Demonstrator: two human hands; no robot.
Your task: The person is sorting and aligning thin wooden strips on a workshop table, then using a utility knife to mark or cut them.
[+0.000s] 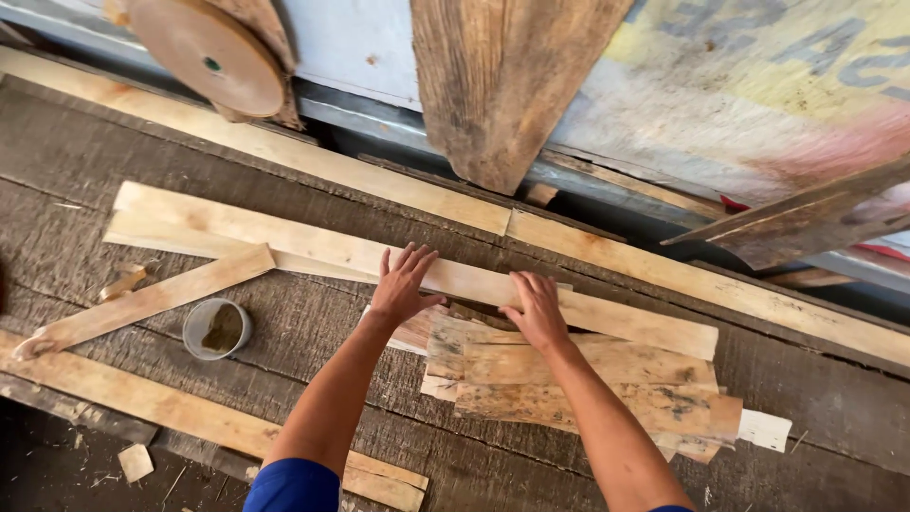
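Nearest on the dark wooden counter (85, 171), a small round cup (216, 329) stands left of the arms, holding a brownish mass that fills part of it, with a slanted wood strip (142, 301) just beside it. Farther on, both hands lie palm-down on a long pale plank (284, 239): the left hand (403, 284) with fingers (409, 258) spread flat, gripping nothing, the right hand (536, 311) flat too, above a stack of short boards (588, 384). Beyond, a round wooden disc (207, 55) leans at the wall.

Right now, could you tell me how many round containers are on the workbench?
1. The small round cup sits on the workbench, left of the left hand and just below a diagonal wood strip. Others may lie hidden beyond the picture's edges.
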